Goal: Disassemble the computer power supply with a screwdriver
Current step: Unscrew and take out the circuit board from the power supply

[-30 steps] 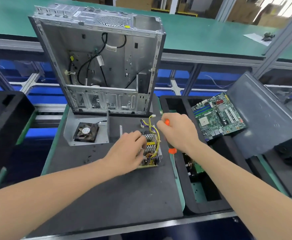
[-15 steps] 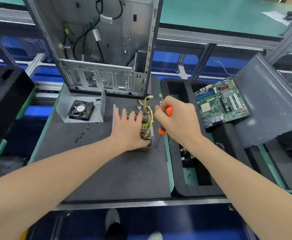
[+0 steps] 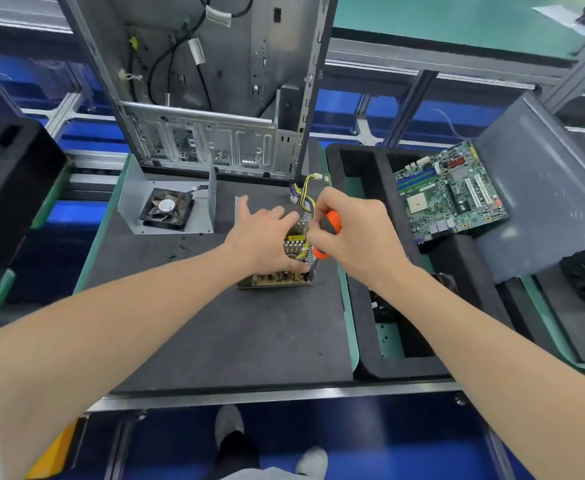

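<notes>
Pressing down with straight, spread fingers, the left grip (image 3: 263, 237) is covering most of the bare power supply board (image 3: 273, 280). The board is lying flat near the middle of the dark tabletop (image 3: 232, 334), just in front of the upright computer case (image 3: 215, 81), whose top is running out of frame. The right grip (image 3: 357, 237) is clenching round the orange screwdriver (image 3: 333, 221). Only two patches of its handle are showing past the fingers. The dark shaft is pointing down towards the board's near right corner, with its tip too blurred to place. Yellow and purple wires (image 3: 303, 197) are looping up between the two grips. To the left, a fan (image 3: 166, 209) is sitting in a grey metal cover (image 3: 130, 202). To the right, a motherboard (image 3: 450, 192) is lying over the far end of a black foam tray (image 3: 364, 341).
</notes>
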{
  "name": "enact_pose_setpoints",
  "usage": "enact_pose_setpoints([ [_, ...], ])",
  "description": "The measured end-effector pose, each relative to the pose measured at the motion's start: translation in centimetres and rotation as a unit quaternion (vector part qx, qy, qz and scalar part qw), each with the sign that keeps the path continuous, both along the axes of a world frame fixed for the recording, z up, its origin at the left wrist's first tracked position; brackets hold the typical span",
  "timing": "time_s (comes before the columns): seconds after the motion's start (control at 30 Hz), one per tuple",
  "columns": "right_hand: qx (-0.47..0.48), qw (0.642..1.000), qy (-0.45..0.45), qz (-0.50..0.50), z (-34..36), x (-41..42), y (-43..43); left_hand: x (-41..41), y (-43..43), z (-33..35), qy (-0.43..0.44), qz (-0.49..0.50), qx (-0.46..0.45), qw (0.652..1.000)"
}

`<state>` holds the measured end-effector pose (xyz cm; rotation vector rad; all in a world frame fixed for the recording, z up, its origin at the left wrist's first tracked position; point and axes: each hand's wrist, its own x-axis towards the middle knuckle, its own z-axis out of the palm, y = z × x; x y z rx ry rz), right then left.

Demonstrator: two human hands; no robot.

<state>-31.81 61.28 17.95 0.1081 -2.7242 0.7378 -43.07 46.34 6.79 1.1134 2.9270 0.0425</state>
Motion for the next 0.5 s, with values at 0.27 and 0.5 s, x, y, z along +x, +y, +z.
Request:
enact_pose_setpoints([
  [0.27,0.022,1.000,-0.012,-0.006,-0.77,-0.71,-0.88,0.14,-0.15,-0.16,-0.005,0.001,0.019,1.000],
  [0.5,0.004,1.000,0.002,-0.024,-0.86,-0.76,-0.61,0.11,-0.22,-0.12,-0.004,-0.001,0.019,1.000],
])
